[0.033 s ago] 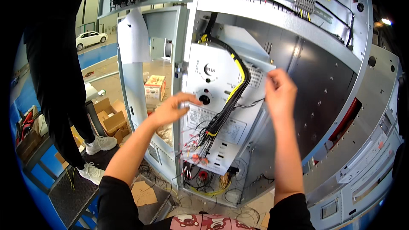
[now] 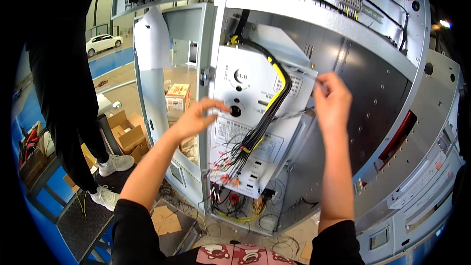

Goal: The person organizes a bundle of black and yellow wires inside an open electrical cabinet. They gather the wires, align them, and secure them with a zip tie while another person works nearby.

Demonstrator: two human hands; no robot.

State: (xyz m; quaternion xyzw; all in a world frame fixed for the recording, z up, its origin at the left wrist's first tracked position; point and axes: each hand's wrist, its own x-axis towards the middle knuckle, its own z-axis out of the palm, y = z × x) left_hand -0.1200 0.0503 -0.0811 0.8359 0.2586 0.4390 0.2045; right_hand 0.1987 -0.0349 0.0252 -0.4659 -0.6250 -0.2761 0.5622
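Both hands are raised in front of me, one at each side of a white panel (image 2: 250, 98). My left hand (image 2: 196, 119) is loosely open, thumb apart from the fingers, its fingertips just beside a round hole (image 2: 236, 111) in the panel; I see nothing held there. My right hand (image 2: 334, 100) is at the panel's upper right edge with the fingers bent together; whether it grips the edge or something small, I cannot tell. Black sleeves (image 2: 135, 228) cover the upper arms, and pink patterned cloth (image 2: 245, 254) shows at my lower edge.

The panel leans at a tilt at the cabinet (image 2: 294, 2). Down its front hangs a black wire bundle (image 2: 269, 113), yellow along part of its length, fanning into loose wire ends (image 2: 229, 167) low on the panel. Below these I see orange pieces (image 2: 230, 180), a red round part (image 2: 234, 198) and tangled thin wires.

To my left, another person's dark-clad legs (image 2: 61, 103) and white shoes (image 2: 116, 165) stand on a dark platform (image 2: 81, 225). Past them lie an open carton (image 2: 126, 132) and a printed box (image 2: 177, 97). A white sheet (image 2: 152, 41) hangs on the frame, and farthest off is a white car (image 2: 104, 43).
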